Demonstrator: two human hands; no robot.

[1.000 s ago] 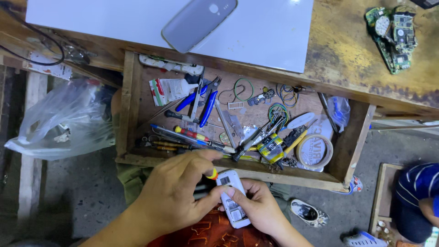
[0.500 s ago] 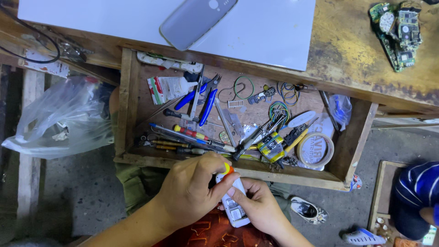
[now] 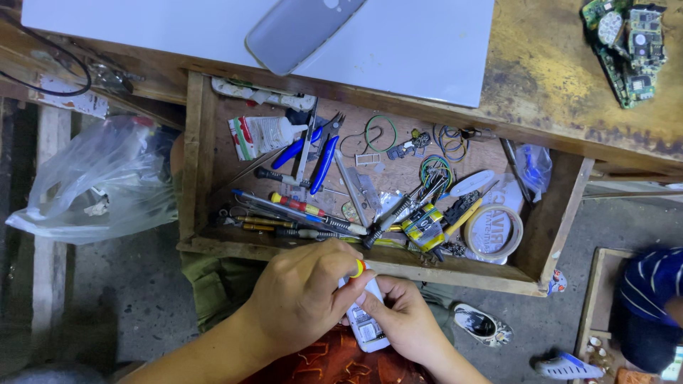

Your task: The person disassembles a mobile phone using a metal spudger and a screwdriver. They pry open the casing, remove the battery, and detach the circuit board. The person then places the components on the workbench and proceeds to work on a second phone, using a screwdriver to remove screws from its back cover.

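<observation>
A small white phone (image 3: 366,328), its back cover off, lay just in front of the open wooden drawer (image 3: 199,213), below the drawer's near edge and over the person's lap. The right hand (image 3: 402,323) cupped it from beneath, fingers curled closed around its side. The left hand (image 3: 302,295) sat on top of the phone, its fingers pinched tightly together on a small screwdriver (image 3: 358,269) with a yellow-and-red cap, whose end met the phone's upper part; the tip itself was hidden by the fingers.

Inside the drawer lay blue-handled pliers (image 3: 320,153), a row of screwdrivers (image 3: 299,210) along the near side, a roll of tape (image 3: 492,232) toward its right end and a glue tube (image 3: 267,133) near its far left corner. Left of the drawer hung a clear plastic bag (image 3: 99,185). Beyond the drawer, on the bench top, rested a white sheet (image 3: 398,43) with a grey phone cover (image 3: 299,32) on it, and circuit boards (image 3: 626,46) lay well to the right.
</observation>
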